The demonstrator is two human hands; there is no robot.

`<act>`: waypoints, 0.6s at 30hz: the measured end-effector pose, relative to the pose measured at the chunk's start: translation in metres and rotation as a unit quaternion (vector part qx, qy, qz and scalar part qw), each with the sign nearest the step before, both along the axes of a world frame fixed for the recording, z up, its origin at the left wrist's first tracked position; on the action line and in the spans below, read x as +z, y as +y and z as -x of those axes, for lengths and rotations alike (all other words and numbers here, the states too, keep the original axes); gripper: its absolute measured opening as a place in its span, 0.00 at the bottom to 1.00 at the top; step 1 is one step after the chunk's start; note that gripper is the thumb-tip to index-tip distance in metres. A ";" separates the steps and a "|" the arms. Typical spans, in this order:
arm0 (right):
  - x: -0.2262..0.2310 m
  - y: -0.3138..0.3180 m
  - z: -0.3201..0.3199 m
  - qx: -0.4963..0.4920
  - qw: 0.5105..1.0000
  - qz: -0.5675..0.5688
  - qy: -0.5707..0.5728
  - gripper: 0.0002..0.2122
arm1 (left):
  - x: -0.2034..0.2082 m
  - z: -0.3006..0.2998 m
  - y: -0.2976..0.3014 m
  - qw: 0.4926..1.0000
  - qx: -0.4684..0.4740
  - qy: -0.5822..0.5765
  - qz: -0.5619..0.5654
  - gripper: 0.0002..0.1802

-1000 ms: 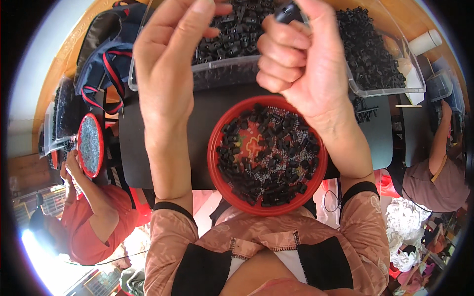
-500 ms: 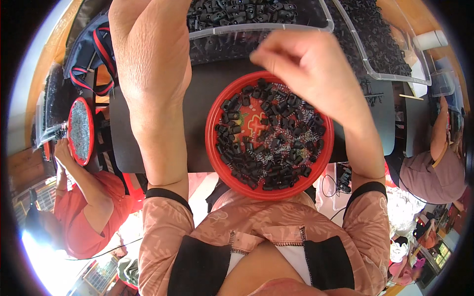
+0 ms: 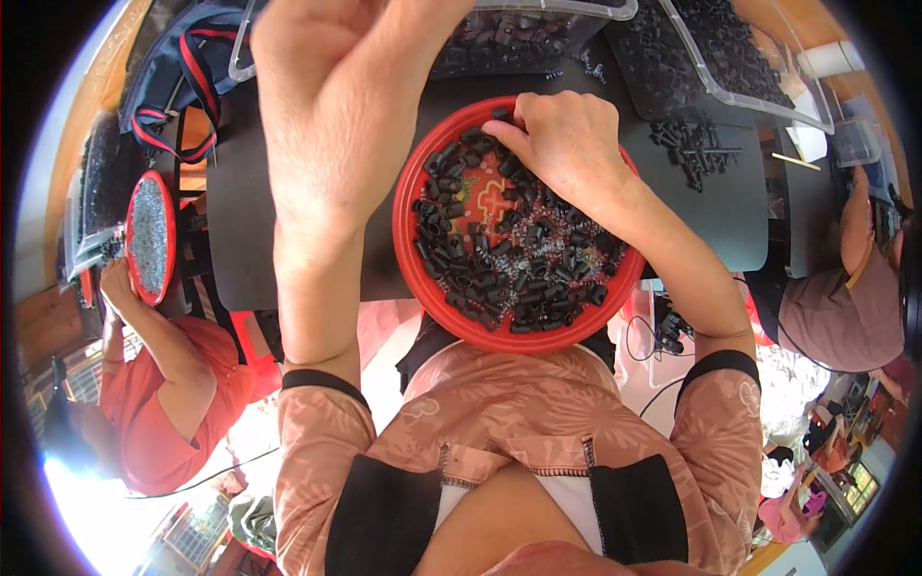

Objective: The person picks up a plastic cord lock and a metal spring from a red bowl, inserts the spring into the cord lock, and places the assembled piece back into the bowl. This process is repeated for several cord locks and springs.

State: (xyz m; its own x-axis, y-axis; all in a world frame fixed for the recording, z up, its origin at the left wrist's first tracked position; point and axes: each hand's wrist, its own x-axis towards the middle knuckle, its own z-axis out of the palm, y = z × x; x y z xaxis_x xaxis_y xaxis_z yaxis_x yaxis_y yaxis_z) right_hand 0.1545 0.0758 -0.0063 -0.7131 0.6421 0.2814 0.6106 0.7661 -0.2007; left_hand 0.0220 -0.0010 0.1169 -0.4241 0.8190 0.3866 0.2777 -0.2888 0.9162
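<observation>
A round red tray [image 3: 408, 288] sits at the table's near edge, against my lap. Scattered in it are many small black plastic parts [image 3: 461, 278], hollow and cylindrical, mixed with thin metal springs [image 3: 538, 226]. My right hand [image 3: 571, 139] is over the tray's far side, fingers curled and thumb against the index finger. A small black plastic part [image 3: 499, 114] shows at those fingertips. Raised high on the left and close to the camera is my left hand [image 3: 336, 106]. Its fingers run past the top edge, so what they hold is hidden.
Beyond the tray stands a clear plastic bin [image 3: 576, 10] with black parts. Another clear bin [image 3: 715, 86] is at the far right, near loose black pieces [image 3: 696, 149] on the dark table [image 3: 240, 230]. Co-workers sit on both sides; the left one has a red tray [image 3: 171, 240].
My right hand has come down and inward to the tray's far rim, and its fingers are now closed together. My left hand has shifted right and lower in view. The whole view has shifted slightly.
</observation>
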 end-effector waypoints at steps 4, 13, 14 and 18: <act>-0.001 -0.001 0.001 -0.003 1.000 -0.026 -0.018 0.16 | -0.059 0.024 -0.014 0.996 -0.086 0.006 -0.009 0.13; 0.021 -0.013 -0.016 0.088 0.995 0.007 0.038 0.08 | -0.124 0.009 -0.074 0.984 -0.032 -0.080 0.156 0.11; 0.024 -0.016 -0.019 0.103 0.994 0.019 0.017 0.08 | -0.128 0.009 -0.076 0.987 -0.018 -0.053 0.154 0.11; 0.026 -0.029 -0.033 0.103 0.990 0.071 -0.061 0.09 | -0.132 0.002 -0.070 0.995 0.027 0.027 0.094 0.07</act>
